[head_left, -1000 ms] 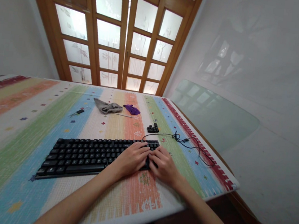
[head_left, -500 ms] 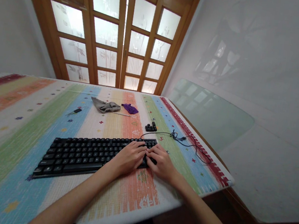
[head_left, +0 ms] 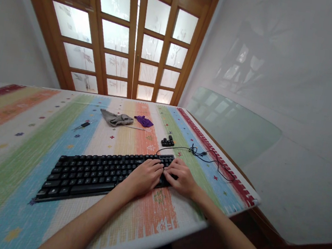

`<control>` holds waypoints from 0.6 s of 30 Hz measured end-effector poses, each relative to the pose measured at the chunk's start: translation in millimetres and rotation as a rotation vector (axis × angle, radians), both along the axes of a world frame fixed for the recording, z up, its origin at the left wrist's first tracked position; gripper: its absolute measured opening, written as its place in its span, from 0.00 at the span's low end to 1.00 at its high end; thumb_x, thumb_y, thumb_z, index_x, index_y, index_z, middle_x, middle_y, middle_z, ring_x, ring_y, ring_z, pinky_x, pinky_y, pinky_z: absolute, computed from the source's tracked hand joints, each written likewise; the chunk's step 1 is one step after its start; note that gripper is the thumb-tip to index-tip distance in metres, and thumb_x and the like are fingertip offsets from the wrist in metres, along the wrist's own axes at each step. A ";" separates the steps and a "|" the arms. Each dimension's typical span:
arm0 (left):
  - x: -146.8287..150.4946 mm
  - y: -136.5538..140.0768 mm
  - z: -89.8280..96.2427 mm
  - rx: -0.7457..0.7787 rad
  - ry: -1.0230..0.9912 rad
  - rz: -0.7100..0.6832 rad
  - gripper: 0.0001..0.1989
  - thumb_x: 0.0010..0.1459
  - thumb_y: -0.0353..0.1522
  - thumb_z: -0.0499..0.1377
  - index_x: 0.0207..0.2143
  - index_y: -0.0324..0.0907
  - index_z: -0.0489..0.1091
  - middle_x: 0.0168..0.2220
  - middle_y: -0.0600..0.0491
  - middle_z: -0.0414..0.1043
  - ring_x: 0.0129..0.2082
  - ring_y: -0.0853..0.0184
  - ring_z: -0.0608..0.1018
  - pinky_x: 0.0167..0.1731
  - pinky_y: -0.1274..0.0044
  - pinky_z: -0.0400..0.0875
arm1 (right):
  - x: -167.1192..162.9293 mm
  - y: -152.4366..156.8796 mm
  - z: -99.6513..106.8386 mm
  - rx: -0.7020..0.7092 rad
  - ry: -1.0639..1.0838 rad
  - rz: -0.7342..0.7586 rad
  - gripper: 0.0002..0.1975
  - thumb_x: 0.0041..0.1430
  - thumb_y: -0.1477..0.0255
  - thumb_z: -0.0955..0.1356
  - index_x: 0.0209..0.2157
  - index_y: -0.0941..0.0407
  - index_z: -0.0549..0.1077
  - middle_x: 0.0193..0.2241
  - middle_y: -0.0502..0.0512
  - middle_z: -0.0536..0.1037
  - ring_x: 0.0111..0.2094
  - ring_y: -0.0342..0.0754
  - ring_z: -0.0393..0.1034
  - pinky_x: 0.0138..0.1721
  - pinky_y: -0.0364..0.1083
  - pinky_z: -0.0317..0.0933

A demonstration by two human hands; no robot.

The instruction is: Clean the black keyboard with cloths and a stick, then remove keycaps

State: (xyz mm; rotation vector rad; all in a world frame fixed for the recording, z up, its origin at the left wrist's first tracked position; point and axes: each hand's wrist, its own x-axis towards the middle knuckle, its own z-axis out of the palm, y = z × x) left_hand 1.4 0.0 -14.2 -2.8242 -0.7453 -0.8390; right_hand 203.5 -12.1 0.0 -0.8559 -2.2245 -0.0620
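A black keyboard (head_left: 87, 173) lies slantwise on the striped tablecloth, its right end under both my hands. My left hand (head_left: 147, 174) rests over the keys near that end, fingers bent and drawn together. Beside it, my right hand (head_left: 181, 177) curls over the number-pad area, thumb and fingers bent inward. The fingertips of both hands meet closely over the keys; anything small between them is hidden. Behind the keyboard sits a small group of loose black keycaps (head_left: 168, 141).
A black cable (head_left: 207, 158) runs from the keyboard to the right in loops. Farther back lie a grey cloth (head_left: 116, 119), a purple cloth (head_left: 144, 121), a thin rod (head_left: 134, 128) and a small black-handled tool (head_left: 85, 124). The table (head_left: 230, 217) meets a wall at right.
My right hand's fingers have shifted slightly, with the fingertips lifting a little away from the left hand. My left hand stays over the same keys. The loose keycaps have not moved.
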 end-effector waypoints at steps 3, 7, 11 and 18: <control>0.1 -1.1 0.9 -0.005 -0.012 0.006 0.12 0.64 0.27 0.51 0.45 0.37 0.72 0.46 0.44 0.76 0.52 0.58 0.74 0.54 0.64 0.69 | 6.0 25.4 9.3 0.080 0.043 -0.114 0.20 0.65 0.71 0.64 0.18 0.53 0.71 0.18 0.52 0.72 0.26 0.47 0.63 0.35 0.49 0.62; 0.1 -2.6 3.7 -0.032 -0.003 0.012 0.12 0.64 0.26 0.50 0.45 0.36 0.71 0.48 0.44 0.76 0.52 0.58 0.74 0.53 0.64 0.70 | 9.4 70.8 21.1 0.009 -0.026 -0.297 0.17 0.64 0.69 0.65 0.21 0.54 0.74 0.23 0.54 0.77 0.30 0.49 0.67 0.39 0.49 0.61; -0.3 -3.7 5.3 -0.050 0.015 0.014 0.14 0.65 0.26 0.50 0.50 0.39 0.69 0.49 0.44 0.75 0.52 0.59 0.74 0.53 0.63 0.69 | 2.3 109.1 30.3 -0.211 -0.246 -0.499 0.11 0.62 0.70 0.66 0.30 0.56 0.80 0.33 0.56 0.82 0.38 0.50 0.70 0.46 0.47 0.59; -1.0 -4.4 6.5 -0.070 -0.009 0.025 0.12 0.67 0.33 0.51 0.48 0.39 0.70 0.48 0.45 0.76 0.52 0.59 0.74 0.53 0.65 0.68 | -19.2 141.2 31.7 -0.313 -0.342 -0.679 0.14 0.61 0.71 0.64 0.38 0.59 0.81 0.38 0.63 0.82 0.46 0.57 0.69 0.46 0.50 0.57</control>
